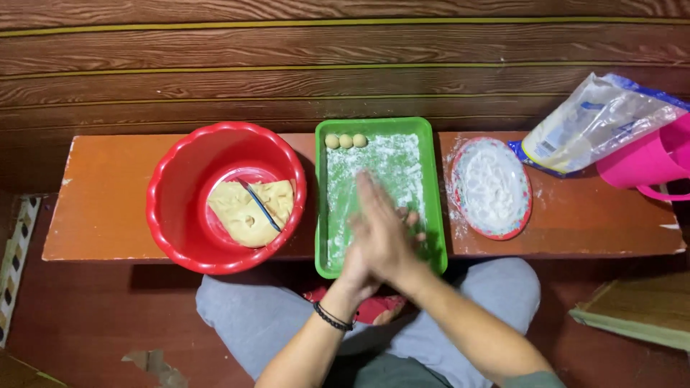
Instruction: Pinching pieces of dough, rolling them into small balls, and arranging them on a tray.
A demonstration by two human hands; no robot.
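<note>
the right hand [381, 226] lay flat on top of the left hand [357, 266], palms pressed together over the floury green tray [431, 187], maybe rolling dough i could not see, with three small dough balls [346, 141] lined up at its far edge.

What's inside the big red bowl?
The red bowl holds a slab of yellow dough with a thin dark knife lying across it. What is under the dough is covered and cannot be seen.
</note>
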